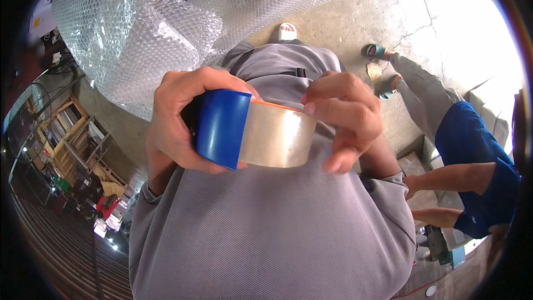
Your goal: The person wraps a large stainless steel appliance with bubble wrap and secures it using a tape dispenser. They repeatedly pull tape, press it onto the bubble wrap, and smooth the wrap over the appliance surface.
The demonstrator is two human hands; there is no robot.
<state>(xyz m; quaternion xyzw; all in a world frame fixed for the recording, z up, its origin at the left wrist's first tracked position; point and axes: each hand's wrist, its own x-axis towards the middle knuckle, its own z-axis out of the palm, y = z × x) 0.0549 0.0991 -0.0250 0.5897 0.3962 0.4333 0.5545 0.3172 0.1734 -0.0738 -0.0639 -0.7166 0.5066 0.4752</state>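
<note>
In front of my chest I hold a blue tape dispenser carrying a wide roll of clear packing tape. My left hand is closed around the blue part, its thumb and fingers gripping opposite edges. A thin orange rim shows along the roll's far side. At the right end of the roll is my right hand, its fingers bent and apart with nothing visible between them. Two of its fingertips are at the roll's far edge, and whether they touch it I cannot tell.
A large sheet of bubble wrap spreads across the far left and far middle. On the right a person in blue bends forward over the concrete floor. Wooden frames stand at the left.
</note>
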